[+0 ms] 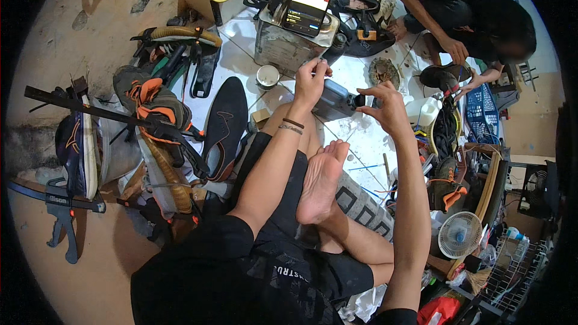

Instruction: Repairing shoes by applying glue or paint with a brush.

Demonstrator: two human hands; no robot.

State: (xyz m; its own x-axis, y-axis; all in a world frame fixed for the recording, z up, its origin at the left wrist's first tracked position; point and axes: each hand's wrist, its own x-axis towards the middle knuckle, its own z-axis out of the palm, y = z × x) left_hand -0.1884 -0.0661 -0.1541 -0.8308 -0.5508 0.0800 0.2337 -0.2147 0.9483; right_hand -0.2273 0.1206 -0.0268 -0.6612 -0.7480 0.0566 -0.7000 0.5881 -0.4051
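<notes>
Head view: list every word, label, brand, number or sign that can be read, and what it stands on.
Black clothing: pale capital lettering, partly readable; I won't copy it.
Gray clamp: pale lettering on its body; I won't copy it.
Phone: lines of screen text, too small to read.

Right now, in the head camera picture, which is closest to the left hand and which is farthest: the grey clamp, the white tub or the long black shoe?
From the left hand:
1. White tub: just left.
2. Long black shoe: farther left, lower.
3. Grey clamp: far left, lowest.
</notes>
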